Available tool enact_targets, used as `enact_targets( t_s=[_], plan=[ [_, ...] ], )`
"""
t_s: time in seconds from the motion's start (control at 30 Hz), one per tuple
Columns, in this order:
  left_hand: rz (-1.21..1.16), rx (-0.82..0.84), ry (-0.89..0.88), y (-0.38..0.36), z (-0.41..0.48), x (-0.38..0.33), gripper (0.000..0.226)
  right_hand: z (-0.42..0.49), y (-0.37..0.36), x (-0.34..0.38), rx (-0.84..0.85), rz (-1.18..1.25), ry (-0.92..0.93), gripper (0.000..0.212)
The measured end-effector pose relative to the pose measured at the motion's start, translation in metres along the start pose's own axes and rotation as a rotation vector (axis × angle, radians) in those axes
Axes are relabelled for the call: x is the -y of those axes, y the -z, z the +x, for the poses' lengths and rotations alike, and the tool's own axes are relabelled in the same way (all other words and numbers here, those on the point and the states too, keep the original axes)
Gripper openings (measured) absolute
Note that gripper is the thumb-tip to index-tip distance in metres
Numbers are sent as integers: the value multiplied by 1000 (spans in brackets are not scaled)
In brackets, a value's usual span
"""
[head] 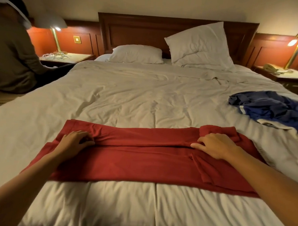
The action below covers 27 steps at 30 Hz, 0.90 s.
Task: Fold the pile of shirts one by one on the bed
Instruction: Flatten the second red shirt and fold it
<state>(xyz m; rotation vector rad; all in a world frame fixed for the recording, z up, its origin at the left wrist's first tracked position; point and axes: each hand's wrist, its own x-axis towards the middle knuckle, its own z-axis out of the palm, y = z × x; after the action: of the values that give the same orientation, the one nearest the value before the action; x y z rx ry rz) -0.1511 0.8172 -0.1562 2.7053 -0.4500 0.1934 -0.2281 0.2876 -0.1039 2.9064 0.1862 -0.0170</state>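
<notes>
L hand [75,141] w/ fingers curled, pinching fold edge of red shirt [138,157] near its left end; R hand [216,145] pinching same fold by sleeve. Spread flat across near part of bed [145,95]; blue shirt pile [270,108] well apart, far right.

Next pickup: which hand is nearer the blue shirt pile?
Right. The right hand holds the red shirt at its right end, near the blue shirt pile; the left hand at its left end.
</notes>
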Motion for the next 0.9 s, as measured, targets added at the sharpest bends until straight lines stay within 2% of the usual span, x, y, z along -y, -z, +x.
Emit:
enact_targets(
  t_s=[0.07,0.17,0.27,0.33,0.4,0.47,0.53,0.73,0.8,0.9],
  plan=[
    [-29,-23,46,1,1,-2,21,0,6,8,1,-8,-89,64],
    [65,-68,116,4,2,-1,25,5,7,34,-171,-10,-113,49],
    [201,-186,299,7,-2,8,28,18,-4,67,-192,293,-10,38],
    [204,-237,435,9,-5,15,42,26,-17,86,-141,474,21,36],
    [150,-237,520,12,-7,20,44,33,-30,97,-174,592,29,26],
    [23,-290,516,17,-7,22,32,36,-36,100,-249,640,25,11],
    [-96,-362,477,22,-5,20,18,39,-34,100,-275,646,32,7],
    [-215,-465,462,36,-4,20,15,33,-24,89,-324,686,86,8],
    [-203,-435,461,39,-6,25,14,27,-24,87,-305,678,116,9],
    [-100,-258,463,38,-10,30,14,18,-25,85,-203,668,163,4]
  ],
)
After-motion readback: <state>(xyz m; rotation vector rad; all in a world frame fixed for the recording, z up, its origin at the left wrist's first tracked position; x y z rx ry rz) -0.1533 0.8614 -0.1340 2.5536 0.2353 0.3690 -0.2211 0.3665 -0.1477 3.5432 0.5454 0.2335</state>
